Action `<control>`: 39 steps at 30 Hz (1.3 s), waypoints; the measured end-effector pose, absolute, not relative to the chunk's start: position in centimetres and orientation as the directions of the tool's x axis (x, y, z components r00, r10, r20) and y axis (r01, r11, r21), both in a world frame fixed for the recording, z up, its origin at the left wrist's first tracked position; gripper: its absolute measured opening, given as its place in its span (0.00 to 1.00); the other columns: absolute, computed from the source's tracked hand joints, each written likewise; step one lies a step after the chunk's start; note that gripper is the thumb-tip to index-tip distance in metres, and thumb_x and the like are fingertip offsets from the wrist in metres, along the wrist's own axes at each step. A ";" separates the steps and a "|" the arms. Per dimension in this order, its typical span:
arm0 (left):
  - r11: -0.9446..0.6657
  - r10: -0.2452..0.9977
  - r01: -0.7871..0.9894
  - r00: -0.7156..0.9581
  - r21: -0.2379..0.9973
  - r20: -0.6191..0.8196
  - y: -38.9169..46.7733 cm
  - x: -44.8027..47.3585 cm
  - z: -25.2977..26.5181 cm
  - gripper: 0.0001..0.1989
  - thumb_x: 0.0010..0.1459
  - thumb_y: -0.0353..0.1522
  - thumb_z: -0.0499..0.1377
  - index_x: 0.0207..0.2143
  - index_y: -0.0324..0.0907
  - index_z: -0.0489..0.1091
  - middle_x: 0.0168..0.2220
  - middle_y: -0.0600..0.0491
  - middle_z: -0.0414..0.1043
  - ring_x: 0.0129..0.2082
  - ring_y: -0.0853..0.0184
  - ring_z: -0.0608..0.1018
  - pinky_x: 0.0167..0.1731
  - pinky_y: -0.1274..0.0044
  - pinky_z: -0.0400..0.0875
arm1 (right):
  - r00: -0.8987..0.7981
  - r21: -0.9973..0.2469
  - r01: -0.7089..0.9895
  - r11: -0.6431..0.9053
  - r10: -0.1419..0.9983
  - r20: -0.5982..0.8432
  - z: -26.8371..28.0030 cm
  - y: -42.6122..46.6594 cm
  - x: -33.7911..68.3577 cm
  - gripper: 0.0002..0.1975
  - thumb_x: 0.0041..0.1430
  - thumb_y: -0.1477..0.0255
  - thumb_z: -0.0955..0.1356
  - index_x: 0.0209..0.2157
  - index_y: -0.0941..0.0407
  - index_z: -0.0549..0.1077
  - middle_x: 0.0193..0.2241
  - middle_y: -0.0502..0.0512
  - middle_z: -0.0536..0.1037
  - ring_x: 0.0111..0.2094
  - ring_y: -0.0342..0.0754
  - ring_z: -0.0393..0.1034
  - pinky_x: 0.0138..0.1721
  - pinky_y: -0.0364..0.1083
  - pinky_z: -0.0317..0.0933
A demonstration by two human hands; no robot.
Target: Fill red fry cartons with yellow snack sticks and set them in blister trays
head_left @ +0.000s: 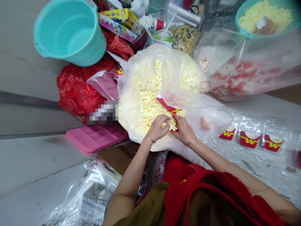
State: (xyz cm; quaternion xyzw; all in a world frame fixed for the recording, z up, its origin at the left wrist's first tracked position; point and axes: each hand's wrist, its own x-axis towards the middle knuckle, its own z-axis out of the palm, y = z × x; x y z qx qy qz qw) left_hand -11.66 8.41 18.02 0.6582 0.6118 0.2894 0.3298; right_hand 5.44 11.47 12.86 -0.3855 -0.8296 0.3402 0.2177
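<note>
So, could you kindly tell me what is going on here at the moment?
A person is working with both hands over an open plastic bag of pale yellow, fry-shaped pieces. The right hand grips a red carton, and the left hand is beside it, close to some pieces at the carton. Another red carton with a yellow zigzag lies in the bag. Clear packs with similar red cartons are lined up to the right.
</note>
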 end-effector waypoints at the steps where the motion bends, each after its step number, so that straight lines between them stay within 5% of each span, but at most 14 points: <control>1: -0.040 0.996 0.606 0.089 0.794 -0.019 8.4 -11.6 18.2 0.15 0.51 0.27 0.55 0.43 0.40 0.66 0.40 0.48 0.68 0.39 0.65 0.71 0.44 0.72 0.65 | -0.606 -0.724 0.503 0.472 0.790 0.094 12.9 11.5 5.6 0.39 0.52 0.68 0.68 0.61 0.56 0.47 0.52 0.64 0.63 0.51 0.61 0.59 0.48 0.60 0.62; 10: -0.041 0.969 0.726 0.197 0.687 -0.150 7.7 -9.0 17.4 0.09 0.58 0.28 0.51 0.32 0.42 0.71 0.31 0.49 0.72 0.35 0.63 0.72 0.40 0.72 0.64 | -0.680 -0.711 0.440 0.549 0.721 0.136 12.0 10.7 6.9 0.38 0.52 0.74 0.66 0.62 0.55 0.46 0.50 0.64 0.64 0.51 0.60 0.60 0.49 0.61 0.61; 16: 0.070 0.990 0.619 0.054 0.782 -0.132 8.1 -11.0 16.7 0.10 0.60 0.30 0.50 0.40 0.43 0.70 0.35 0.52 0.73 0.34 0.67 0.73 0.37 0.76 0.65 | -0.650 -0.759 0.408 0.507 0.745 0.148 10.9 10.5 8.2 0.37 0.54 0.67 0.67 0.61 0.55 0.45 0.53 0.64 0.63 0.53 0.59 0.59 0.51 0.61 0.60; 24: 0.181 0.958 0.937 -0.099 0.300 -0.268 10.3 -14.7 10.9 0.09 0.52 0.25 0.55 0.36 0.42 0.70 0.37 0.47 0.66 0.40 0.60 0.70 0.39 0.70 0.63 | -0.592 -0.775 0.449 0.445 0.798 0.115 11.2 10.9 9.5 0.38 0.55 0.63 0.68 0.61 0.57 0.47 0.53 0.65 0.63 0.53 0.59 0.59 0.52 0.59 0.59; 26: 0.226 0.961 0.910 -0.151 0.347 -0.233 10.1 -14.9 10.9 0.06 0.54 0.28 0.55 0.34 0.42 0.69 0.38 0.48 0.66 0.41 0.61 0.70 0.40 0.71 0.63 | -0.587 -0.774 0.459 0.437 0.803 0.106 11.4 10.9 9.5 0.38 0.55 0.62 0.68 0.61 0.56 0.47 0.53 0.65 0.63 0.53 0.58 0.59 0.52 0.59 0.60; 32: 0.263 0.953 0.570 -0.280 0.779 -0.117 8.8 -12.6 15.8 0.09 0.58 0.36 0.55 0.40 0.42 0.66 0.31 0.54 0.68 0.32 0.69 0.71 0.36 0.77 0.64 | -0.585 -0.746 0.490 0.452 0.804 0.103 12.2 10.7 8.3 0.36 0.55 0.64 0.67 0.60 0.58 0.49 0.52 0.66 0.64 0.52 0.59 0.60 0.51 0.59 0.60; 34: 0.211 0.972 0.590 -0.212 0.779 -0.103 8.0 -10.7 18.3 0.11 0.59 0.38 0.55 0.41 0.42 0.66 0.33 0.53 0.70 0.35 0.68 0.72 0.39 0.75 0.63 | -0.587 -0.746 0.491 0.450 0.803 0.098 12.6 10.6 7.7 0.36 0.54 0.65 0.68 0.60 0.58 0.49 0.51 0.65 0.65 0.50 0.60 0.61 0.50 0.59 0.60; 39: 0.006 0.996 0.836 0.047 0.549 -0.082 5.6 -7.1 22.2 0.15 0.58 0.41 0.56 0.46 0.46 0.68 0.48 0.50 0.69 0.50 0.60 0.67 0.48 0.66 0.54 | -0.549 -0.758 0.480 0.441 0.825 0.132 14.0 10.0 7.1 0.35 0.53 0.68 0.67 0.60 0.59 0.50 0.50 0.65 0.66 0.49 0.58 0.61 0.49 0.57 0.62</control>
